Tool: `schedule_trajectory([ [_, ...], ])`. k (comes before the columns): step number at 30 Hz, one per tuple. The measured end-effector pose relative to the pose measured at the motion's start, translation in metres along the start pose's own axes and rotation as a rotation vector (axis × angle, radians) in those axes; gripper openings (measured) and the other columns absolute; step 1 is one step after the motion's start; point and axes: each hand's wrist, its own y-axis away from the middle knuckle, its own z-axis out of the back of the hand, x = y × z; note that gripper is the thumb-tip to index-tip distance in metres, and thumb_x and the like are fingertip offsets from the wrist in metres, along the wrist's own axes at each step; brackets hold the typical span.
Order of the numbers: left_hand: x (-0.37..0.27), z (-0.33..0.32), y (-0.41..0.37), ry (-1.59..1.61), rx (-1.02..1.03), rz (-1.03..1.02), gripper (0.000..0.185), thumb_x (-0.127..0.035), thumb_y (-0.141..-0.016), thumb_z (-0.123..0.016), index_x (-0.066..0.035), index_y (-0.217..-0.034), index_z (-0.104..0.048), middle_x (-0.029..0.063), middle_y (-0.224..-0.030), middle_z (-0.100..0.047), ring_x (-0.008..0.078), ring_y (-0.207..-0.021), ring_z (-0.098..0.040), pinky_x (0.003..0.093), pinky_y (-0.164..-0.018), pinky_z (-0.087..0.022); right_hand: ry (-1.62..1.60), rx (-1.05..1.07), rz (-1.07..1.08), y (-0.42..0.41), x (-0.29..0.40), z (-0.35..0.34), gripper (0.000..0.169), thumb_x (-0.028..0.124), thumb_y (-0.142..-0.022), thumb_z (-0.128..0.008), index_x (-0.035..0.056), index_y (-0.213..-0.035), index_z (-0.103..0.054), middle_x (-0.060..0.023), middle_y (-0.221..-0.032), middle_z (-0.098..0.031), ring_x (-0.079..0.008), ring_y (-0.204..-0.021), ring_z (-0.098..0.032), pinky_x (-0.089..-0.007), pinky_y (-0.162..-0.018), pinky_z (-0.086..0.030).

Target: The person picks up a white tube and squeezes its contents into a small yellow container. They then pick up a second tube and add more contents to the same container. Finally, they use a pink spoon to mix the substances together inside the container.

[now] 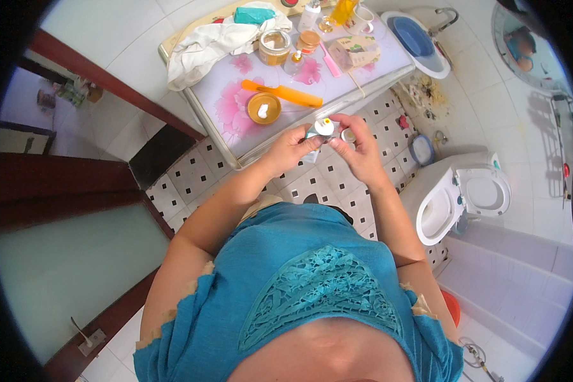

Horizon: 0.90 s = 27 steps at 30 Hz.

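A small bottle with a white top and a yellow tip (323,127) is held upright in my left hand (291,148), near the front edge of the table. My right hand (360,148) is beside it, with a clear round cap (347,136) between its fingers; its thumb is close to the bottle. On the table behind my hands are a gold-coloured lid (264,109) holding a dab of white cream and an orange comb (286,93).
The flowered table (205,102) also bears a white cloth (205,52), an open jar (274,47), a smaller jar (308,42), a pink comb (330,61) and several bottles. A washbasin (415,40) is at the upper right, a toilet (437,210) at the right.
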Motion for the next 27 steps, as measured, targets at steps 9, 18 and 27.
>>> schedule_trajectory([
  [9, 0.004, -0.013, 0.010, 0.115, 0.020, 0.048, 0.027, -0.015, -0.093, -0.053, -0.002, -0.116, -0.054, 0.0015, -0.097, -0.061, 0.0108, -0.092, -0.056, 0.0278, -0.084, -0.046, 0.017, -0.031, -0.124, -0.007, -0.026, -0.018, 0.025, 0.016, -0.080, -0.070, 0.0025, -0.099, -0.064, -0.0040, -0.081, -0.055, -0.0149, -0.075, -0.054, -0.0277, -0.069, -0.045],
  [18, 0.011, -0.002, 0.029, 0.652, -0.341, 0.138, 0.031, -0.008, -0.092, -0.052, -0.003, -0.123, -0.050, 0.0069, -0.111, -0.056, 0.0175, -0.102, -0.057, 0.0357, -0.089, -0.048, 0.140, 0.259, -0.290, -0.016, -0.011, -0.027, 0.030, 0.029, -0.085, -0.065, -0.0001, -0.089, -0.060, -0.0045, -0.078, -0.058, -0.0116, -0.072, -0.053, -0.0278, -0.066, -0.046],
  [27, -0.006, 0.006, 0.036, 0.538, -0.373, 0.109, 0.028, -0.002, -0.086, -0.059, 0.000, -0.114, -0.056, 0.0082, -0.106, -0.060, 0.0191, -0.099, -0.058, 0.0347, -0.088, -0.048, -0.146, 0.301, -0.461, 0.014, -0.015, -0.053, 0.019, 0.022, -0.090, -0.060, 0.0027, -0.088, -0.062, 0.0059, -0.064, -0.048, -0.0039, -0.059, -0.040, -0.0222, -0.052, -0.036],
])
